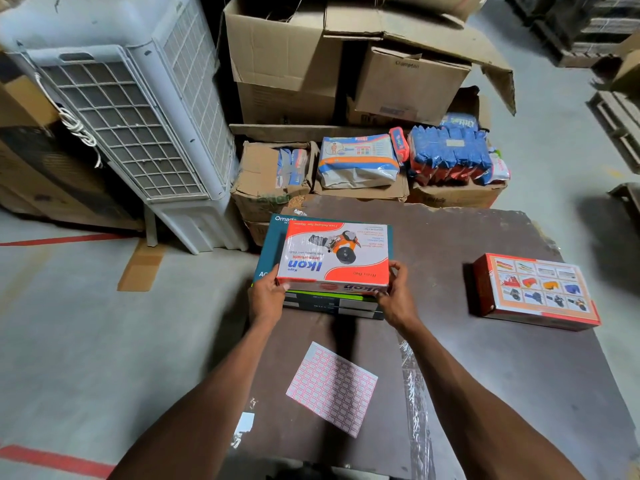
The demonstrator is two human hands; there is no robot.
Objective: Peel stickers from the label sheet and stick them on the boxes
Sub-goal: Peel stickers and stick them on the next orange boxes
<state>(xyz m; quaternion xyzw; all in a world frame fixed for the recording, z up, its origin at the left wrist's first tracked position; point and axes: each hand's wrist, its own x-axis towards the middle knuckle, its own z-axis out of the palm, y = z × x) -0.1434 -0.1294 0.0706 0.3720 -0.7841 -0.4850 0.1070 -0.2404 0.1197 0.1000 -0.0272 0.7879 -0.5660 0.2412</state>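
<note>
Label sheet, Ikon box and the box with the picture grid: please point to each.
label sheet [331, 389], head view, middle of the sheet
Ikon box [337, 252], head view, top face
picture-grid box [540, 285], head view, top face

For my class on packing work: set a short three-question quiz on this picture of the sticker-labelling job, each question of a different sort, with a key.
1. True or false: the label sheet lies on the brown board, with neither hand touching it.
2. Multiple choice: the orange and white Ikon box that both hands hold sits
A. alone on the floor
B. on top of a dark teal box
C. on the box at the right
3. Fill in: the left hand grips the box's near-left corner and the right hand grips its near-____ corner.

Key: 1 true; 2 B; 3 right. The second orange box lies apart, to the right.
</note>
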